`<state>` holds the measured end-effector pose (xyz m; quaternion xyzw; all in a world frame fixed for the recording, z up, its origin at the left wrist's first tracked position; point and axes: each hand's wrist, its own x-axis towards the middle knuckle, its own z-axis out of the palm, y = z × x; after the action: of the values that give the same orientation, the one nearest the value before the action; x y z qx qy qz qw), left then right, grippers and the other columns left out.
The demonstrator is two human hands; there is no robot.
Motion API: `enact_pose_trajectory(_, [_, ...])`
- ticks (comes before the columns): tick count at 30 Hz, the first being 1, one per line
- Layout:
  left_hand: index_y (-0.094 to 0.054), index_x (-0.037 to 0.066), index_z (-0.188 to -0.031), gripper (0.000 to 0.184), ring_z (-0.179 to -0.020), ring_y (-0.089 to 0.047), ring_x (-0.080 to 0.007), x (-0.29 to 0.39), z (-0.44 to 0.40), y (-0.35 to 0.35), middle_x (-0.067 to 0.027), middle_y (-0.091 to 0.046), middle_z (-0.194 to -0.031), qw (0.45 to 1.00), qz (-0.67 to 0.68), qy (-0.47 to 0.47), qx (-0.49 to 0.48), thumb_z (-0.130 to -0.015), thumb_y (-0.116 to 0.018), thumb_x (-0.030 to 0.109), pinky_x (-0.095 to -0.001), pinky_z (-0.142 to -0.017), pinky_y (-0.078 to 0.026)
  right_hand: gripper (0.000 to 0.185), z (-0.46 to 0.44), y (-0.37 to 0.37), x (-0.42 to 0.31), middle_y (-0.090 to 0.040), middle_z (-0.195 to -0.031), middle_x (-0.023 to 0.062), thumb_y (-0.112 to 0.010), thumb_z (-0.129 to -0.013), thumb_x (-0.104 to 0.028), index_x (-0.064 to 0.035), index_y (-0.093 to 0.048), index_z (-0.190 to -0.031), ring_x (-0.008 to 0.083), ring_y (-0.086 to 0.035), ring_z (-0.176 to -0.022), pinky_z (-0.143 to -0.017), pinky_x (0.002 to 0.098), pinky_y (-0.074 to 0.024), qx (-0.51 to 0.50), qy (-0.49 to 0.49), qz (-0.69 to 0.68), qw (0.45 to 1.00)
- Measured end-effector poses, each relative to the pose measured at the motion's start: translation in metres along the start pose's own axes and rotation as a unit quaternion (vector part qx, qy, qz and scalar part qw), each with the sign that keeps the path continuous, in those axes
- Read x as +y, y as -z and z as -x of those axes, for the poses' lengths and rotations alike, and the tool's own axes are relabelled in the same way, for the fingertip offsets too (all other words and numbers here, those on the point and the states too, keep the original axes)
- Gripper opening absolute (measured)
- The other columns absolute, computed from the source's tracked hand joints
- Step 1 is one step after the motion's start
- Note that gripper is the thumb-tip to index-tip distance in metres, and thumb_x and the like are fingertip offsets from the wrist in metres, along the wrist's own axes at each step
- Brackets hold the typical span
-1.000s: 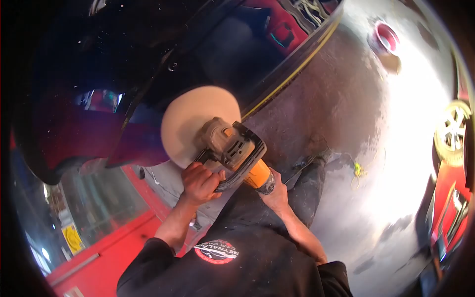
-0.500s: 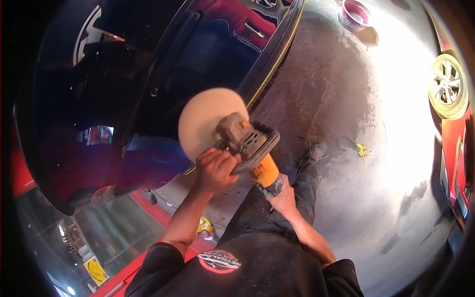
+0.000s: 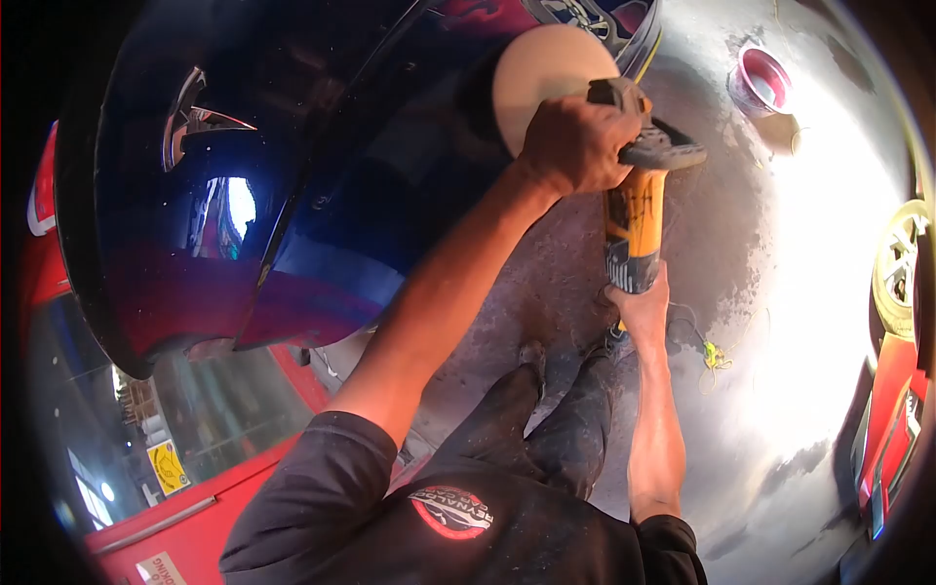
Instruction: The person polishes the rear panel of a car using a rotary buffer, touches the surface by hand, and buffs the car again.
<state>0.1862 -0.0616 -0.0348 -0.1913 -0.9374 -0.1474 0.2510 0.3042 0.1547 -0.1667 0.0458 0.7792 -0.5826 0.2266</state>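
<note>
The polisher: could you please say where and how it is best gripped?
Probably the rear of the polisher, from the wearer's side, like the right hand, with the left hand at the head: its long barrel points that way, the pad faces the car.

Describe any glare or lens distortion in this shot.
In the head view, glare washes out the concrete floor at right; the head view also shows bright reflections on the glossy car body, plus fisheye bending and darkened corners.
</note>
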Motion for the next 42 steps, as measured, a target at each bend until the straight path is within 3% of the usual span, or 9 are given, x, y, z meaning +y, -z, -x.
enact_pose_trajectory(5, [-0.061,0.015,-0.073,0.019,-0.060,-0.066,-0.0268,-0.007,0.001,0.018,-0.0044,-0.062,-0.065,0.999,-0.027,-0.022,0.005,-0.069,-0.080,0.021,-0.0391,-0.057,-0.050,0.064,-0.004,-0.016,-0.005,-0.073,-0.112,0.0187,-0.081,-0.071,-0.004,-0.0054,-0.055,-0.129,0.0315,-0.072,-0.108,-0.095,0.0410,-0.0538,-0.009,0.010,0.000,1.000])
enact_pose_trajectory(9, [-0.062,0.015,-0.074,0.019,-0.057,-0.063,-0.0230,0.013,0.055,0.078,-0.0023,-0.058,-0.064,0.999,-0.038,-0.031,-0.022,-0.068,-0.079,0.017,-0.0379,-0.056,-0.048,0.064,0.050,-0.045,-0.005,-0.074,-0.110,0.0201,-0.083,-0.074,-0.008,-0.0055,-0.054,-0.131,0.0313,-0.074,-0.108,-0.094,0.0404,-0.0552,-0.017,0.018,-0.010,1.000])
enact_pose_trajectory(13, [-0.052,0.015,-0.071,0.026,-0.055,-0.058,-0.0215,0.037,0.123,0.141,-0.0014,-0.048,-0.062,0.998,-0.038,-0.006,-0.054,-0.071,-0.079,0.016,-0.0360,-0.057,-0.047,0.065,0.124,-0.081,-0.009,-0.075,-0.111,0.0227,-0.085,-0.077,-0.015,-0.0058,-0.053,-0.133,0.0340,-0.074,-0.111,-0.094,0.0402,-0.0560,-0.051,-0.029,-0.017,0.998])
enact_pose_trajectory(19, [-0.045,0.012,-0.065,0.036,-0.051,-0.050,-0.0214,0.063,0.233,0.225,-0.0030,-0.042,-0.060,0.995,-0.049,0.006,-0.083,-0.085,-0.074,0.007,-0.0367,-0.053,-0.042,0.072,0.226,-0.149,0.007,-0.074,-0.115,0.0257,-0.088,-0.079,-0.022,-0.0060,-0.051,-0.138,0.0401,-0.070,-0.116,-0.097,0.0434,-0.0560,-0.088,-0.055,-0.009,0.995])
enact_pose_trajectory(24, [-0.045,0.013,-0.064,0.036,-0.051,-0.048,-0.0212,0.092,0.289,0.270,-0.0023,-0.041,-0.060,0.988,-0.043,0.059,-0.133,-0.083,-0.075,0.007,-0.0359,-0.054,-0.041,0.075,0.274,-0.170,0.027,-0.074,-0.117,0.0247,-0.088,-0.080,-0.025,-0.0056,-0.050,-0.142,0.0389,-0.071,-0.115,-0.095,0.0424,-0.0571,-0.136,-0.027,-0.005,0.990])
enact_pose_trajectory(31, [-0.047,0.012,-0.064,0.033,-0.052,-0.053,-0.0236,0.090,0.269,0.262,-0.0035,-0.045,-0.059,0.991,-0.016,0.058,-0.122,-0.078,-0.076,0.007,-0.0378,-0.053,-0.042,0.070,0.275,-0.158,0.019,-0.075,-0.114,0.0246,-0.086,-0.079,-0.021,-0.0059,-0.052,-0.138,0.0379,-0.072,-0.113,-0.094,0.0416,-0.0569,-0.121,-0.035,0.006,0.992])
enact_pose_trajectory(36, [-0.057,0.013,-0.074,0.019,-0.059,-0.061,-0.0226,0.063,0.191,0.218,-0.0031,-0.052,-0.064,0.994,-0.041,0.010,-0.097,-0.069,-0.075,0.014,-0.0379,-0.057,-0.046,0.064,0.203,-0.130,0.003,-0.074,-0.110,0.0231,-0.083,-0.075,-0.012,-0.0032,-0.054,-0.131,0.0346,-0.074,-0.110,-0.093,0.0401,-0.0560,-0.064,0.029,-0.008,0.998])
enact_pose_trajectory(42, [-0.059,0.015,-0.077,0.021,-0.061,-0.064,-0.0223,0.030,0.109,0.166,-0.0024,-0.056,-0.066,0.997,-0.031,-0.019,-0.075,-0.063,-0.075,0.018,-0.0378,-0.060,-0.047,0.064,0.119,-0.096,-0.025,-0.074,-0.112,0.0210,-0.082,-0.073,-0.009,-0.0028,-0.054,-0.130,0.0334,-0.073,-0.111,-0.095,0.0403,-0.0548,-0.033,0.046,-0.008,0.998])
